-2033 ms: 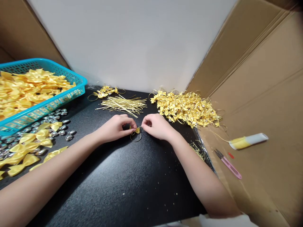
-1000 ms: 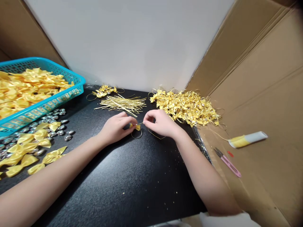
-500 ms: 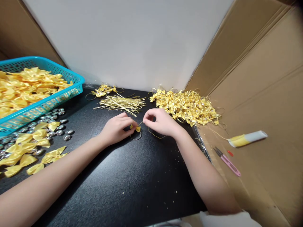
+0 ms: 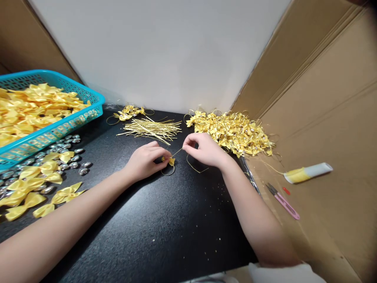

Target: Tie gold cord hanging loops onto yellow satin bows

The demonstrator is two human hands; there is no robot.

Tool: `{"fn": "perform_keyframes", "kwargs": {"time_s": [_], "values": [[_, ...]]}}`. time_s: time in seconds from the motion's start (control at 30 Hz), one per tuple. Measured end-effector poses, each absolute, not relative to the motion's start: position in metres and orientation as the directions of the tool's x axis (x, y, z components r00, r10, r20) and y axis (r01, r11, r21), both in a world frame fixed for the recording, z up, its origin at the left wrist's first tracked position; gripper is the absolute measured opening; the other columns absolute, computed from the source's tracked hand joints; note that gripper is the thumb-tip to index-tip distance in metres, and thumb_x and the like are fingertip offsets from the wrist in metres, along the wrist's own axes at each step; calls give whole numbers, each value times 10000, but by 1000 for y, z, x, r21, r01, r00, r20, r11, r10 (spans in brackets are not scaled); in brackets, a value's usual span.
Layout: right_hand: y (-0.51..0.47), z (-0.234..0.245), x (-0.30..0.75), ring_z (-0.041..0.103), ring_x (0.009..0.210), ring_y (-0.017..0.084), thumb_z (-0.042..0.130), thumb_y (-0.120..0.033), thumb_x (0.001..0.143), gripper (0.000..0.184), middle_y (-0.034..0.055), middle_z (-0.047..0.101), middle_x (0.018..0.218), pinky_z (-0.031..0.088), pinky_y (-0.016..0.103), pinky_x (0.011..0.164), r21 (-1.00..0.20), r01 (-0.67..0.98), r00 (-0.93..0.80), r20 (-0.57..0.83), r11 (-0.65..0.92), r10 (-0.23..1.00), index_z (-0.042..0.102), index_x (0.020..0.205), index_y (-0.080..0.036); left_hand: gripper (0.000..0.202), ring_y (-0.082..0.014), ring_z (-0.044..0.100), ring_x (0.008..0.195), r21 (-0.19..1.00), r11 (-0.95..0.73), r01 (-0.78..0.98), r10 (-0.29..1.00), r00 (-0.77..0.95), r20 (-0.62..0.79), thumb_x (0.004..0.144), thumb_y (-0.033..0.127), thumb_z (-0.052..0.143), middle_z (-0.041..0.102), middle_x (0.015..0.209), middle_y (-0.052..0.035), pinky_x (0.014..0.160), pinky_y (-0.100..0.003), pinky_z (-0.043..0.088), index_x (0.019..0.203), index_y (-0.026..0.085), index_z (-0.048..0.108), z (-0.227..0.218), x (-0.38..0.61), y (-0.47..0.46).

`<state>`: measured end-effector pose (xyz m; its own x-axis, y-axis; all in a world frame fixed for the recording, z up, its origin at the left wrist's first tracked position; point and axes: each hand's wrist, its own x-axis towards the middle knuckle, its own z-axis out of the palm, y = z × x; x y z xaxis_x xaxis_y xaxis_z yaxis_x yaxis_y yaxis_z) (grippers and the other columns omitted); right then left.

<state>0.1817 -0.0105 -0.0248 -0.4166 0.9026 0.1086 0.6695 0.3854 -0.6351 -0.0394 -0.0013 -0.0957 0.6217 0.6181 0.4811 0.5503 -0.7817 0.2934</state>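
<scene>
Pinched in my left hand [image 4: 151,159] is a small yellow ribbon bow [image 4: 171,161], mostly covered by the fingers. A thin loop of cord [image 4: 168,174] hangs below it on the black tabletop [image 4: 153,220]. My right hand [image 4: 203,149] is closed on a thin gold thread [image 4: 177,151], which runs taut from the bow to the fingertips. The thread's loose tail [image 4: 193,168] drops beneath the right hand and bends on the table. Just beyond my hands lies a bundle of cut gold cords [image 4: 151,129].
At left, a turquoise basket [image 4: 101,100] holds yellow bows, with silver beads [image 4: 83,171] and loose bows [image 4: 66,192] before it. A heap of beaded bows [image 4: 232,131] lies back right. Pink thread snips [image 4: 284,202] and a thread spool [image 4: 308,173] rest on cardboard at right.
My right hand has moved a little to the right and up, drawing out a longer stretch of thread from the bow. My left hand has stayed nearly still.
</scene>
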Motion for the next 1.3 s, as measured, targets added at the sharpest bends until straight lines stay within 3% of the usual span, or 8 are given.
{"fn": "perform_keyframes", "kwargs": {"time_s": [0.33,0.67,0.97,1.3], "values": [[-8,-18,194,593,750,138,563,-154,804,105,39,669,785,446,286,723,-627,689,-380,116,365,918,640,733,-152,121,-173,593,685,329,-771,545,633,600,489,864,246,576,711,712,-13,635,-266,465,887,204,686,-99,-41,-1],[-9,-10,205,592,744,135,567,-167,810,108,29,671,784,436,286,729,-579,736,-369,91,350,925,624,720,-165,88,-156,590,656,277,-810,517,571,589,572,869,232,610,720,700,-3,627,-254,465,873,180,681,-102,-41,1],[-10,-3,212,549,706,125,562,-148,831,138,13,636,753,403,278,704,-514,759,-412,94,399,906,567,697,-178,64,-143,583,649,318,-808,496,574,541,614,861,217,627,730,715,3,629,-242,452,820,187,665,-97,-41,-1],[-7,-6,221,502,644,113,571,-160,858,138,-1,620,716,360,276,674,-449,804,-399,76,389,914,593,723,-178,97,-142,582,674,419,-774,475,632,547,549,870,255,623,715,729,2,650,-247,441,805,191,656,-96,-39,-3]]}}
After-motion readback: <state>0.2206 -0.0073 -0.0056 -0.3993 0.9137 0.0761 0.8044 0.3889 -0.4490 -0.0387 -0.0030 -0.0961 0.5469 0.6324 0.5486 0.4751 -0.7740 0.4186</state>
